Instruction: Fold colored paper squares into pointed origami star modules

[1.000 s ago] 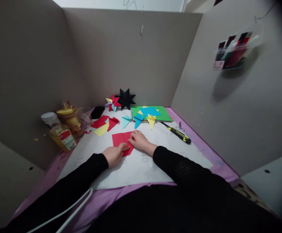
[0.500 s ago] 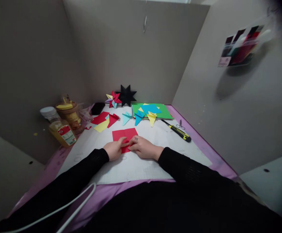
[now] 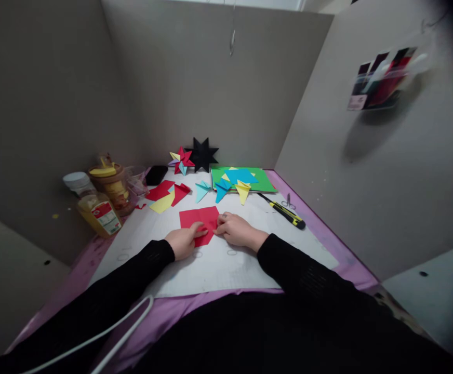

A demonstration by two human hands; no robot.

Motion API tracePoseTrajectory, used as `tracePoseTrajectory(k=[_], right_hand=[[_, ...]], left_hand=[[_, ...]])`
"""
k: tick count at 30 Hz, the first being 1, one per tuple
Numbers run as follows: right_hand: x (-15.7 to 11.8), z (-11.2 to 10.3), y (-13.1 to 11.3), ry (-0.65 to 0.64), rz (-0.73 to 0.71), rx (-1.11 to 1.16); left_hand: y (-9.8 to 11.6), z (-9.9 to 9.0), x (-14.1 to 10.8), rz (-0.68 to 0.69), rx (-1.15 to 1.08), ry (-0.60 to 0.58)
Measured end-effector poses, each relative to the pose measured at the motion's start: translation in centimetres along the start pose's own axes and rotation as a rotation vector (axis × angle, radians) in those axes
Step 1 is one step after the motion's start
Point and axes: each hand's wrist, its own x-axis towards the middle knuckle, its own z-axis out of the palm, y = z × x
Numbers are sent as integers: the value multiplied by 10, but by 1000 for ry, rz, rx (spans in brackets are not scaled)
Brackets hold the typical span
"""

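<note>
A square sheet of red origami paper point(image 3: 195, 215) lies in front of me, its lower right corner folded in. My left hand point(image 3: 183, 241) rests at its lower left, pinning the sheet with thumb and index finger. At the right edge, my right hand point(image 3: 236, 229) has its fingertips pinched together on the paper. A ring shows on one of its fingers.
White paper point(image 3: 164, 275) covers the pink cloth. Beyond the hands lie folded pieces in light blue point(image 3: 202, 191), blue point(image 3: 222, 190) and yellow point(image 3: 243, 191). A utility knife point(image 3: 284, 212) and small scissors point(image 3: 289, 202) lie right; a honey bottle point(image 3: 100, 210) stands left.
My right hand has slid right along the red paper to its edge, uncovering the folded lower right corner. My left hand stays nearly in place.
</note>
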Motion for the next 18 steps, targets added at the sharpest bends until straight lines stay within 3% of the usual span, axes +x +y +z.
tracePoseTrajectory(k=[6, 10, 14, 16, 18], right_hand=[[1, -2, 18, -22, 248, -129], [2, 1, 26, -14, 332, -145], [1, 1, 21, 97, 404, -169], [1, 1, 14, 195, 374, -157], [1, 2, 7, 234, 234, -73]], left_hand=[[0, 0, -1, 15, 11, 11], [0, 0, -3, 36, 34, 13], [3, -1, -5, 9, 78, 10], [4, -1, -7, 20, 87, 14], [3, -1, -7, 77, 65, 18]])
